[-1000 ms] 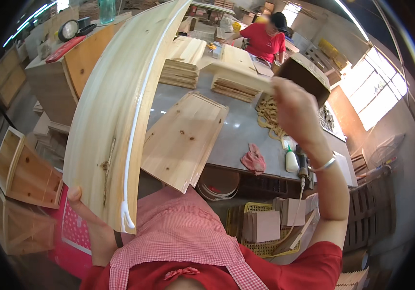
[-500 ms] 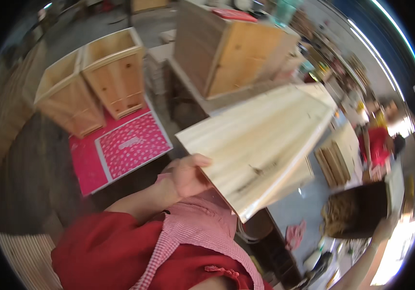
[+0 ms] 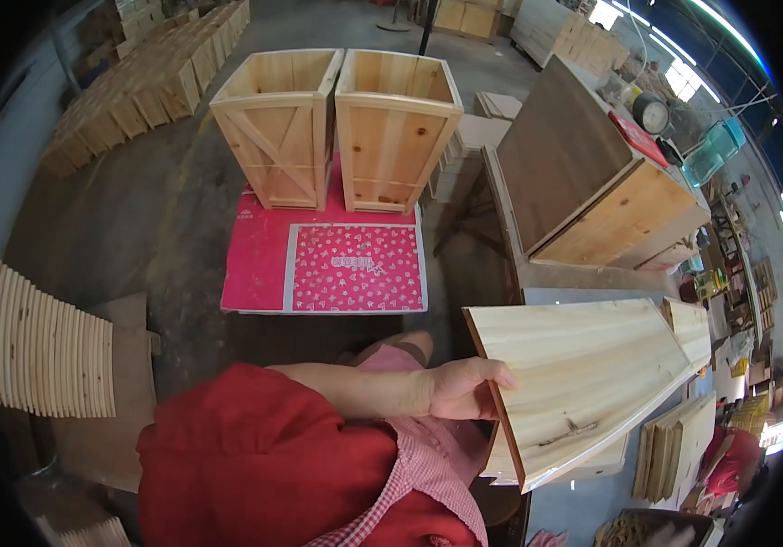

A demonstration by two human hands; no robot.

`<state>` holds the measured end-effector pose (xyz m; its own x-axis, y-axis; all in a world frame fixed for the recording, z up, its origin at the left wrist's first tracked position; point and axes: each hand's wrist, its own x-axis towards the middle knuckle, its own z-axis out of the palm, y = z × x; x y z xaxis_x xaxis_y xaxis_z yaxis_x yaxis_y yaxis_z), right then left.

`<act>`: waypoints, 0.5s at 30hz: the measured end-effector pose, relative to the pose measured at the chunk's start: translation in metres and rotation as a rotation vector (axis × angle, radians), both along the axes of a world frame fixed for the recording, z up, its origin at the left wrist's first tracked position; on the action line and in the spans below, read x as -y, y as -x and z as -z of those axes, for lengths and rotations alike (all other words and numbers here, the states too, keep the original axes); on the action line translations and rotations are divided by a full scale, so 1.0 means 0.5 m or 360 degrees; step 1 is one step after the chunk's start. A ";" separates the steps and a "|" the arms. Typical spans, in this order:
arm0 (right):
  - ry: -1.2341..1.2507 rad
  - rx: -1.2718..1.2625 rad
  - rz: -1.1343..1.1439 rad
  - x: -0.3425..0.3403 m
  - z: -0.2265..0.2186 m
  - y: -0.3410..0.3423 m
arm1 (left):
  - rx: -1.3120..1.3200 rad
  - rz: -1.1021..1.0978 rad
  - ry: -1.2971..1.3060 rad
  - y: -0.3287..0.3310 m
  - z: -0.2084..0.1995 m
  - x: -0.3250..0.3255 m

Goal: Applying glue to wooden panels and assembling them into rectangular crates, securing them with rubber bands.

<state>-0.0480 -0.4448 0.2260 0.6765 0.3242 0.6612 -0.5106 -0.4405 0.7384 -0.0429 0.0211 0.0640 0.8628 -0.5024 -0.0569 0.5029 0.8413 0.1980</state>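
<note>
Left hand (image 3: 464, 387) grip on pale plank (image 3: 592, 374); long axis left-right, tilted

Pale smooth wooden board (image 3: 592, 374) (visible grain), raw wood crates (image 3: 277, 128), glossy pink mat (image 3: 355, 269)

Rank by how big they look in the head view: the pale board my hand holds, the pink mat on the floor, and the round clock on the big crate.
1. Pale board, though it sits nearest the camera.
2. Pink mat, nearly as large.
3. Round clock, smallest.
</note>
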 end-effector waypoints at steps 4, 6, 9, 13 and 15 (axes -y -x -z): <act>-0.1754 -0.0956 -0.0753 -0.327 0.308 0.014 | 0.0040 0.0002 0.0045 0.002 0.019 -0.023; -0.3114 -0.1169 -0.1449 -0.509 0.397 0.044 | 0.0035 -0.0007 0.0038 0.005 0.019 -0.031; -0.2127 -0.1873 -0.1022 -0.546 0.460 0.042 | -0.0014 -0.0066 0.0024 0.024 0.002 -0.054; -0.2071 -0.1889 -0.1185 -0.431 0.493 0.044 | -0.0118 -0.0156 0.0074 0.045 0.023 -0.092; -0.2161 -0.1765 -0.1063 -0.477 0.475 -0.017 | -0.0134 -0.0234 0.0033 0.051 0.016 -0.097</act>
<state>-0.0396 -0.2064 -0.0116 0.9222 0.3807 0.0684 0.3741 -0.8328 -0.4081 -0.0686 0.0694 0.0559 0.9196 -0.3731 -0.1231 0.3885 0.9104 0.1421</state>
